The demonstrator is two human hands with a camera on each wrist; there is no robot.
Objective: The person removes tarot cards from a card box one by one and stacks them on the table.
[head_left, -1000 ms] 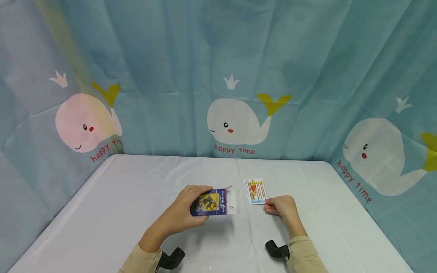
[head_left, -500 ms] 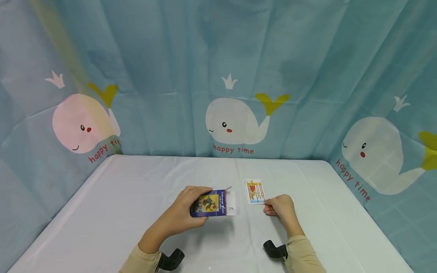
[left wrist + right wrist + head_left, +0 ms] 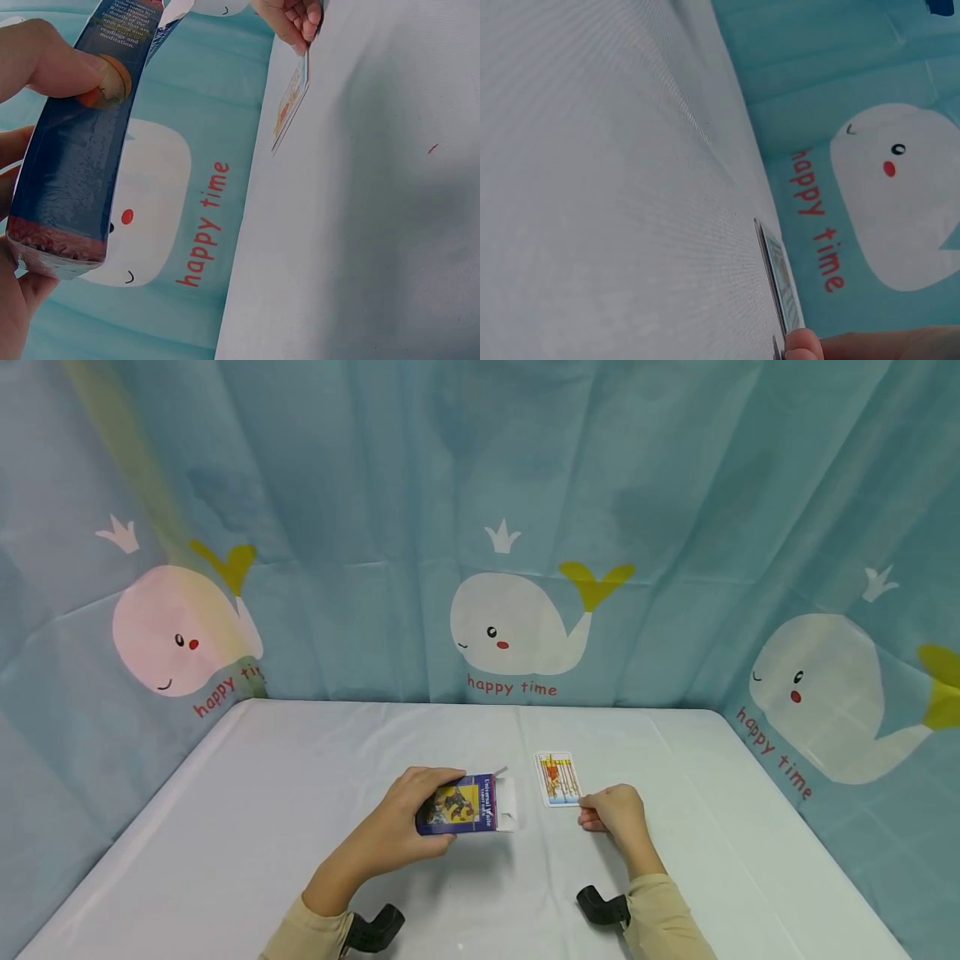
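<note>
My left hand holds a purple tarot card box above the table, thumb on one side and fingers on the other. The box's white end flap stands open on the right. In the left wrist view, the thumb presses on the narrow printed side of the box. To the right, a thin stack of tarot cards lies face up on the cloth. My right hand pinches its lower right corner. From the right wrist, the cards show nearly edge-on, with fingertips on their near end.
A white cloth covers the table. Behind it hangs a blue curtain printed with whales and lettering. Black wrist mounts sit on both forearms, low over the table.
Both hands keep their holds on the box and the cards, with hardly any motion. The head view has shifted slightly.
</note>
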